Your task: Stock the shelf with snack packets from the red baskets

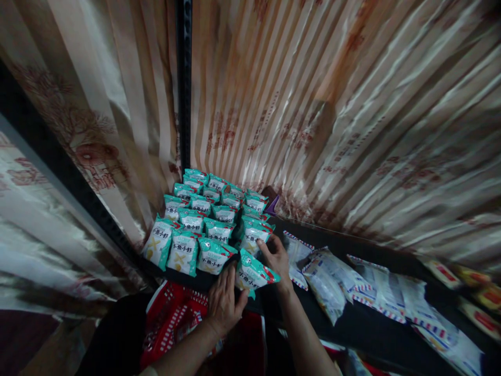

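Observation:
Rows of teal-and-white snack bags [191, 222] stand on a black shelf surface in front of me. My left hand [226, 298] is at the front edge, fingers stretched out and the thumb apart. Its fingers touch the left side of a tilted front snack bag [250, 272]. My right hand [276, 257] is closed at the right side of the rightmost row, its thumb on the front of the snack bag [250, 232] behind the tilted one. That tilted bag's right corner overlaps my right wrist. The tips of my right fingers are partly hidden.
A red basket [160, 313] with packets inside sits below the shelf edge. To the right, several white-and-blue packets [326, 282] lie on the black surface [313, 230], with yellow-and-red packs [479, 316] beyond. A patterned curtain [250, 104] and a dark post [183, 78] stand behind.

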`<state>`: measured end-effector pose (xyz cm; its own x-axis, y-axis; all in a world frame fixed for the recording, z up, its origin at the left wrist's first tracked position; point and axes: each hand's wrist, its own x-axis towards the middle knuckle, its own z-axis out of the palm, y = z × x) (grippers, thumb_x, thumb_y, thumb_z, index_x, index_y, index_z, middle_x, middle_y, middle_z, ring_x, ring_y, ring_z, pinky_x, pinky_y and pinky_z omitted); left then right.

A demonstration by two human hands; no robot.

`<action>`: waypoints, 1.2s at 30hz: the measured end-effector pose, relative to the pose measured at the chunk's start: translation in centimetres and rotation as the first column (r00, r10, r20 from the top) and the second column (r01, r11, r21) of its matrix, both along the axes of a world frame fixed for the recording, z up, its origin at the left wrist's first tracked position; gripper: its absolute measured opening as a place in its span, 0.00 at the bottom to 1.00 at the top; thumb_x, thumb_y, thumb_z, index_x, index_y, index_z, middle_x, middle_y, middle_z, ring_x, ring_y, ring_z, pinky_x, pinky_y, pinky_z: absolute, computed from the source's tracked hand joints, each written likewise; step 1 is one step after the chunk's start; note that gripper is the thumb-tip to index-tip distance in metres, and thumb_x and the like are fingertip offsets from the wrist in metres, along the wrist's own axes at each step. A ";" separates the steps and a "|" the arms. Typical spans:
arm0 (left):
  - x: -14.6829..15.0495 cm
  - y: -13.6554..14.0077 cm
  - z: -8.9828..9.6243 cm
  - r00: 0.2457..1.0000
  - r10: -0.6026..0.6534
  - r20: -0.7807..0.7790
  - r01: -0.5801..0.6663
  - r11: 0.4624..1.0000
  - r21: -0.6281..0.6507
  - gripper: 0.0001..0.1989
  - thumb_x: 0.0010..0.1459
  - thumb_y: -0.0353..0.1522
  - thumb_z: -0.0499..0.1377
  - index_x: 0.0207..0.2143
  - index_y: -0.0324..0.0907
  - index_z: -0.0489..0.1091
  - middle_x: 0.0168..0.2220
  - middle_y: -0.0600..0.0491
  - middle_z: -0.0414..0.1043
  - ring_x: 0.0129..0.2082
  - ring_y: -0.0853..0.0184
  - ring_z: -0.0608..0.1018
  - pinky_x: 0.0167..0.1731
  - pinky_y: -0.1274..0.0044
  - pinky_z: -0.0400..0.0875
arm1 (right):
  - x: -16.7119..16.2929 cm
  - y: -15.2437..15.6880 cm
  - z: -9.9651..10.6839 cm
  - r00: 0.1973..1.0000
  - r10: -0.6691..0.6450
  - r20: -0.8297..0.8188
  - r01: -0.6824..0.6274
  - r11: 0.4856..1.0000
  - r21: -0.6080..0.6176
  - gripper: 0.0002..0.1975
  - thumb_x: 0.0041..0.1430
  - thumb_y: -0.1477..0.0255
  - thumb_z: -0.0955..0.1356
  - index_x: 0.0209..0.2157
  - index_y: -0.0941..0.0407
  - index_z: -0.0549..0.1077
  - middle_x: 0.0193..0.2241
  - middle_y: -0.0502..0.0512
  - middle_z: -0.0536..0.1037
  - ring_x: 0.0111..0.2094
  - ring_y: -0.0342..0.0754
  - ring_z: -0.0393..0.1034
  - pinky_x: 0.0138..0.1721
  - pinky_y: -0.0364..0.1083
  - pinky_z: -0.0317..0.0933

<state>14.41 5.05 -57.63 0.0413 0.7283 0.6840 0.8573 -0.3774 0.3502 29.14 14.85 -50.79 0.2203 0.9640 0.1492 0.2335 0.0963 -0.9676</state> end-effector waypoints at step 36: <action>-3.7 -5.3 2.2 0.985 -0.105 0.139 0.123 0.984 -0.132 0.23 0.62 0.29 0.45 0.59 0.37 0.53 0.55 0.40 0.59 0.56 0.61 0.64 0.52 0.67 0.65 | -3.3 -8.6 -0.5 0.988 0.036 0.150 -0.027 0.998 -0.063 0.25 0.51 0.55 0.65 0.45 0.57 0.71 0.40 0.57 0.78 0.41 0.54 0.71 0.45 0.50 0.63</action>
